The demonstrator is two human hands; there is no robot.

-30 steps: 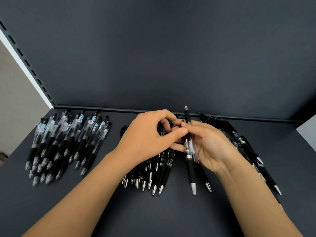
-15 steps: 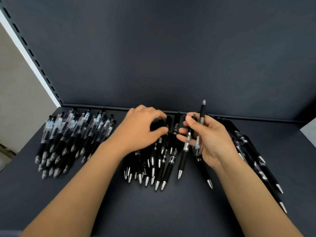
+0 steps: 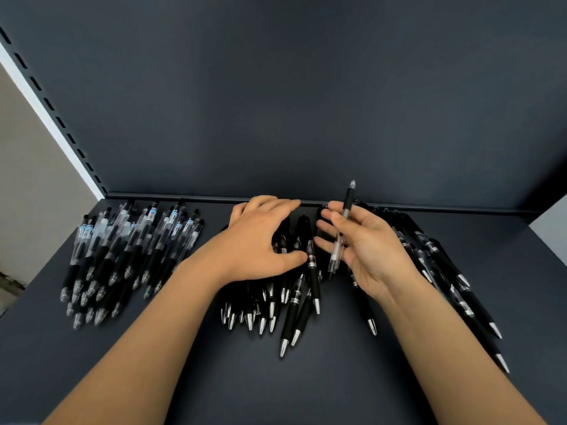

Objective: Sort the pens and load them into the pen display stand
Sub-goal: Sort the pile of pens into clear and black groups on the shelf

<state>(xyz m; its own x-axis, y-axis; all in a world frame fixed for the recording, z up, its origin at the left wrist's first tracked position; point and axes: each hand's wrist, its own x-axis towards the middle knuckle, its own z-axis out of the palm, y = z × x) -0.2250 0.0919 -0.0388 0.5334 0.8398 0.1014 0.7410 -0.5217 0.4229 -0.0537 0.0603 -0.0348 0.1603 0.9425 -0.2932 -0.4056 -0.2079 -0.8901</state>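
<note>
Left hand (image 3: 256,240) has left the right's bundle and now lies spread on the black-pen pile (image 3: 291,308) beneath it; right hand (image 3: 371,253) grips one clear-barrelled pen (image 3: 338,240) upright, probably destined for the clear-pen pile (image 3: 122,256) leftward.

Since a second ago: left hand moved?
Yes. The left hand drew left, away from the clear pen in the right hand, and rests on the middle pile of black pens, which stayed put.

Dark matte shelf (image 3: 276,391) and back panel (image 3: 291,102) (same slate grey); white-edged slotted upright (image 3: 53,113), beige wall (image 3: 30,194) at left.
</note>
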